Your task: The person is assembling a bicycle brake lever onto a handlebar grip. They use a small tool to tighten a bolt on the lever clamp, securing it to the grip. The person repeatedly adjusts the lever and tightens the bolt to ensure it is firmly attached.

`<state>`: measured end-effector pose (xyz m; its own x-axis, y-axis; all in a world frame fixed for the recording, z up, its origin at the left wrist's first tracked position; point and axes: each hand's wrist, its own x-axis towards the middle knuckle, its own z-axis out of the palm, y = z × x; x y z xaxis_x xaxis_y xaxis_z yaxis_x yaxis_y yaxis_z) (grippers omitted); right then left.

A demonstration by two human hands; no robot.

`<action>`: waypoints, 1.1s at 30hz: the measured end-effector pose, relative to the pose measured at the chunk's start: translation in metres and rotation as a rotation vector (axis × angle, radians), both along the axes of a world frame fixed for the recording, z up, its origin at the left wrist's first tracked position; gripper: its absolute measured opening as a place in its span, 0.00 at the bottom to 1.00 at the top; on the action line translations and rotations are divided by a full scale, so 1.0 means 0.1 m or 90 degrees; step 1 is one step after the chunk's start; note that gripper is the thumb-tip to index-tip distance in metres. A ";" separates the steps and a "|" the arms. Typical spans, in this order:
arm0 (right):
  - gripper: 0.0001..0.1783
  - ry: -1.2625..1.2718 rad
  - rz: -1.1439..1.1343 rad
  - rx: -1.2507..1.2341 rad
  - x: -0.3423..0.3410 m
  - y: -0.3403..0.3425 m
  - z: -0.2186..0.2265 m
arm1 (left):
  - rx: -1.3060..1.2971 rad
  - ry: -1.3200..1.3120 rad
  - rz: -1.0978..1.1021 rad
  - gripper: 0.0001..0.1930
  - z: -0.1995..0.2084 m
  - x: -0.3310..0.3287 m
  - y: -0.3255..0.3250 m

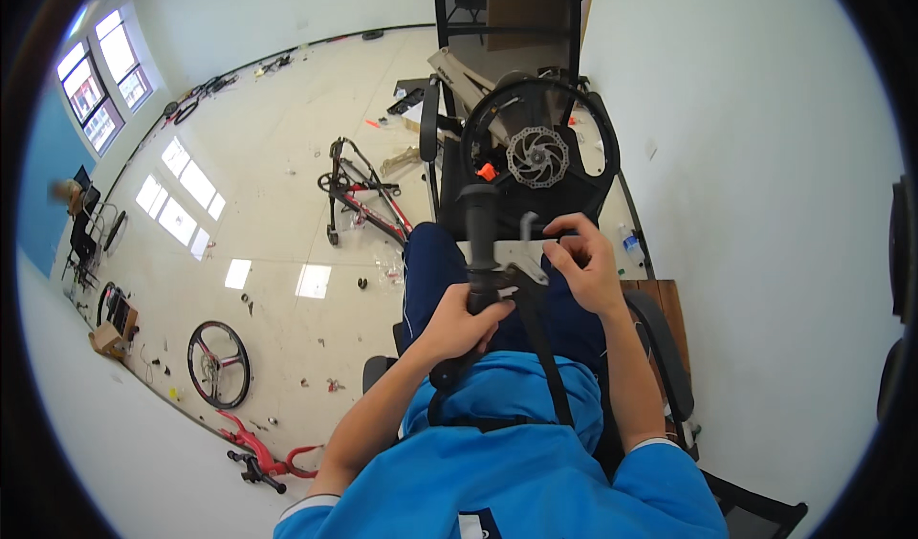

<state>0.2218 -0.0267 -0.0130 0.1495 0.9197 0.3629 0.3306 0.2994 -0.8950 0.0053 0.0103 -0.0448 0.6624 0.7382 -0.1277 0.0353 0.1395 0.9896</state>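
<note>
My left hand [457, 326] is wrapped around a black bicycle handlebar [486, 286] above my lap. Its ribbed rubber grip [481, 225] points away from me, and the other end reaches back toward my shirt. A silver brake lever [532, 264] sticks out on the bar's right side. Just beyond it is a blurred grey bent piece [528, 225]; whether it belongs to the lever I cannot make out. Right of these hovers my right hand [588, 264], fingers curled, thumb and index finger apart, with nothing visible between them.
A black wheel [612, 156] with a disc brake rotor [538, 156] rests on the office chair [449, 180] facing me. On the floor to the left lie a bike frame [368, 195], a spoked wheel [218, 365], a red frame part [256, 448] and scattered small parts. A white wall stands right.
</note>
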 end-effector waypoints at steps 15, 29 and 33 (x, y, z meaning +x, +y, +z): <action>0.53 0.416 0.435 -0.097 -0.06 0.29 -0.25 | -0.239 -0.238 -0.332 0.07 -0.13 0.02 -0.11; 0.22 0.294 0.088 -0.044 -0.10 0.23 -0.26 | -0.202 -0.186 -0.223 0.08 -0.10 -0.01 -0.02; 0.13 0.300 0.184 -0.149 -0.04 0.17 -0.14 | -0.212 -0.190 -0.226 0.08 -0.11 -0.01 0.02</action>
<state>0.2175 -0.0095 -0.0271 -0.0235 0.9946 0.1013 -0.1839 0.0953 -0.9783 0.0048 0.0119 -0.0555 0.9057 0.4154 -0.0849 -0.1374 0.4769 0.8681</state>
